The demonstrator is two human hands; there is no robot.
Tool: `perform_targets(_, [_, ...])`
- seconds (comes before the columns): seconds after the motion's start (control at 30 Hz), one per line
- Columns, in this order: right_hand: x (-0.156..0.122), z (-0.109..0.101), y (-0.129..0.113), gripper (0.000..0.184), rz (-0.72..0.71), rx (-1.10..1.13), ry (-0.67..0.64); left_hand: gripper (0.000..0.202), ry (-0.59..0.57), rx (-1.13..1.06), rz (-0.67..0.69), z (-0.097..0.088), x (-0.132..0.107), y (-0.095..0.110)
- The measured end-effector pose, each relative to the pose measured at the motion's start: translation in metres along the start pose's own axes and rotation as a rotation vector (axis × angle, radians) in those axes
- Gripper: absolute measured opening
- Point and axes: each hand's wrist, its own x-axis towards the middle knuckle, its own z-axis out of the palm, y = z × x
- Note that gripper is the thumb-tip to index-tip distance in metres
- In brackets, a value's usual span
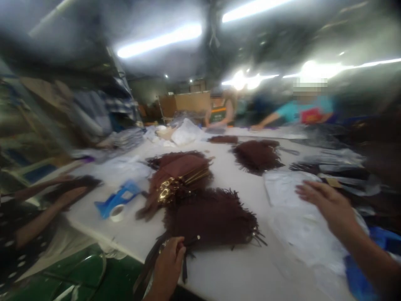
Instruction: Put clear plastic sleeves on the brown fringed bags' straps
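Brown fringed bag (216, 219), suede-like: one item, lying flat on the white table (238, 271) near its front edge, dead ahead of me at 12 o'clock.

Left hand (169, 261): at 7 o'clock of that bag, fingers curled shut on a dark strap at its near corner. The blur hides how firmly.

Right hand (326, 205): at 3 o'clock of the bag, palm down, fingers spread and holding nothing, hovering over the clear plastic wrappers (300, 234). I cannot tell whether it touches them.

Stack of brown bags with gold fittings (178, 175): at 11 o'clock, touching the fringe of the bag I hold.

Second brown pile (257, 154): at 1 o'clock, well apart.

Blue tape dispenser (117, 200): at 9 o'clock, with a tape roll (117, 213) just beside it.

Co-worker's forearm (40, 217): far out at 9 o'clock, resting at the table's edge.

Status, as I judge it: every brown bag in view lies bare, none seen inside a wrapper. The wrappers lie flat and look unfilled, and the tape lies untouched.
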Motion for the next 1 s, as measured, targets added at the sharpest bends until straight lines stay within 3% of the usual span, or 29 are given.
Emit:
perform_targets(0.07, [-0.054,0.067,-0.007,0.043,-0.020,-0.075,-0.233,0.035,0.119,0.286,0.137,-0.002,0.000,-0.010])
perform_targets(0.17, [-0.127,0.159,-0.035,0.038,-0.350,-0.155,-0.508,0.049,0.217,0.550,0.220,0.006,-0.005,-0.017])
perform_targets(0.23, [-0.158,0.202,-0.052,0.047,-0.544,-0.269,-0.530,0.046,0.251,0.590,0.245,0.014,-0.005,-0.017])
perform_targets(0.3, [-0.171,0.226,-0.061,0.048,-0.646,-0.387,-0.490,0.035,0.267,0.499,0.255,0.020,-0.001,-0.015])
perform_targets(0.4, [-0.169,0.234,-0.060,0.042,-0.740,-0.474,-0.431,0.019,0.273,0.187,0.231,0.017,0.005,-0.014])
perform_targets(0.5, [-0.160,0.223,-0.055,0.038,-0.788,-0.471,-0.415,0.012,0.250,-0.076,0.230,0.001,0.003,-0.016])
perform_targets(0.57, [-0.158,0.215,-0.053,0.036,-0.747,-0.453,-0.406,0.013,0.207,-0.138,0.246,-0.014,-0.004,-0.021])
perform_targets(0.77, [-0.173,0.212,-0.043,0.036,-0.701,-0.418,-0.376,0.020,-0.002,0.146,0.354,-0.053,-0.029,-0.055])
perform_targets(0.87, [-0.175,0.216,-0.041,0.036,-0.676,-0.372,-0.392,0.022,0.083,0.208,0.295,-0.057,-0.035,-0.066])
perform_targets(1.0, [-0.176,0.212,-0.052,0.033,-0.629,-0.316,-0.395,0.017,0.149,0.202,0.307,-0.039,-0.033,-0.058])
